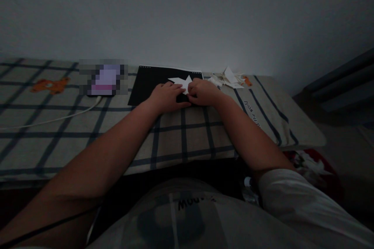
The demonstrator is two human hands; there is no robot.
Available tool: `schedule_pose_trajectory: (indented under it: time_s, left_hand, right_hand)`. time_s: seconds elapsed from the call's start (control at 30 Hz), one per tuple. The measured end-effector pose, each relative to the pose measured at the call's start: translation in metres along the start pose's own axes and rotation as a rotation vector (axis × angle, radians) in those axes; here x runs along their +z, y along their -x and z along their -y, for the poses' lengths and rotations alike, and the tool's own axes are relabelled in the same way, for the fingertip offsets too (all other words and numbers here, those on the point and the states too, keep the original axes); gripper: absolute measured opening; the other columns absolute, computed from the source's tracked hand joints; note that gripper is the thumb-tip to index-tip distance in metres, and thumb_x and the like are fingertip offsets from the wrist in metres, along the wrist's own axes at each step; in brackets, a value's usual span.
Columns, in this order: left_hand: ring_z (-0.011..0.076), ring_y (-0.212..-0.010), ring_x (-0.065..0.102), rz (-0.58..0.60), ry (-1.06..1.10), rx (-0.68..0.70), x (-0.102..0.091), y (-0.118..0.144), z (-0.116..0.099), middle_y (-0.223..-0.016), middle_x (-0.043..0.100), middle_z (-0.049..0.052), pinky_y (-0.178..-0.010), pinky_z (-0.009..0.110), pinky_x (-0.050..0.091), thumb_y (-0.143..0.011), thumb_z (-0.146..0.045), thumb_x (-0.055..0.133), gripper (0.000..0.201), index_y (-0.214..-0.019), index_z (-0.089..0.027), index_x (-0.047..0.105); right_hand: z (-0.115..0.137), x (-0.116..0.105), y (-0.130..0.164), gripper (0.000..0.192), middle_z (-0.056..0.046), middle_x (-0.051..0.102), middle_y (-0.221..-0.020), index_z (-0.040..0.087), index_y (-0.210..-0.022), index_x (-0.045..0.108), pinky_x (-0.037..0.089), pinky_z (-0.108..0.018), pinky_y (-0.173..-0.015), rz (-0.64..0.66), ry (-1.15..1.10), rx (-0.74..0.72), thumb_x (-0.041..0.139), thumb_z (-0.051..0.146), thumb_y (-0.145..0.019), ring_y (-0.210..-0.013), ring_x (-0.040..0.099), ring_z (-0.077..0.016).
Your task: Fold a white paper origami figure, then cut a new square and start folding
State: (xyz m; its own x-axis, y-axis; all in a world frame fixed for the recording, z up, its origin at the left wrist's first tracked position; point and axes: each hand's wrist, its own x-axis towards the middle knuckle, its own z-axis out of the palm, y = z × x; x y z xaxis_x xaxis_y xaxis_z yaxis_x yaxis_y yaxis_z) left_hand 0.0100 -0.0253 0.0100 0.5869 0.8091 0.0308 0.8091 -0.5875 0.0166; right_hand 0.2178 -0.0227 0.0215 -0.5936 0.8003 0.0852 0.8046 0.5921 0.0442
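A plain wall rises in dim light behind a bench [163, 140] spread with a checked cloth. The left hand [168, 95] lies low and palm down, fingers stretched over the left part of a white paper [185, 85]; the right hand [203, 91] is curled narrow, thumb and fingers closed on the paper's right part. That paper sits between them over a black sheet [149, 83] near the bench's far edge. Its sharp points already stand out, so the shaping seems well begun; the hands cover too much to tell what is left. Just right of the sheet lie a pile of white paper pieces [228, 79] and an orange scrap [247, 81]. To the left are a phone [104, 79] with a white cable [73, 114], its screen blurred out, and a flat orange item [51, 85] farther toward the left end. Near the bench's right end, the cloth's print reads "the world", partly hidden; the shirt [172, 218] carries upside-down letters, not readable in full. No brand can be made out.
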Motion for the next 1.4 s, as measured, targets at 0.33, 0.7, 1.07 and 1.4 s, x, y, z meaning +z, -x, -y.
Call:
schedule_pose_trajectory:
  time_s: [0.33,0.7,1.07,1.4]
  left_hand:
    - [0.0367,-0.154,0.046,-0.005,0.004,0.002,0.001,0.001,0.000,-0.173,0.050,0.003,-0.122,0.053,0.040,-0.103,-0.075,0.048,0.072,-0.160,-0.033,0.058]
    - [0.0355,-0.154,0.048,-0.042,0.015,0.010,0.003,0.001,0.000,-0.172,0.052,0.006,-0.125,0.055,0.038,-0.104,-0.070,0.051,0.070,-0.157,-0.027,0.061]
    - [0.0305,-0.147,0.059,-0.092,0.039,0.066,-0.001,-0.002,0.013,-0.158,0.065,0.010,-0.129,0.051,0.036,-0.113,-0.046,0.041,0.046,-0.135,-0.020,0.073]
    - [0.0340,-0.134,0.066,-0.218,0.038,0.059,0.009,-0.008,0.025,-0.142,0.075,0.009,-0.113,0.048,0.050,-0.102,-0.037,0.065,0.032,-0.127,-0.020,0.076]
  right_hand:
    - [-0.002,0.005,-0.001,0.034,-0.016,0.079,-0.108,0.011,-0.107,0.083,0.045,-0.038,-0.090,-0.021,0.021,-0.081,0.052,0.025,-0.102,-0.105,0.064,-0.0267]
    - [-0.008,0.015,-0.003,0.035,-0.015,0.078,-0.113,0.014,-0.104,0.084,0.045,-0.039,-0.098,-0.082,-0.099,-0.122,0.050,0.025,-0.103,-0.108,0.062,-0.0263]
    - [-0.036,0.031,-0.005,0.037,-0.013,0.078,-0.133,0.017,-0.127,0.082,0.045,-0.044,-0.110,-0.148,-0.230,-0.022,0.054,0.022,-0.103,-0.123,0.064,-0.0266]
    - [-0.038,0.038,-0.007,0.042,-0.015,0.076,-0.130,0.018,-0.139,0.077,0.052,-0.047,-0.107,-0.210,-0.197,0.011,0.064,0.021,-0.100,-0.121,0.066,-0.0302]
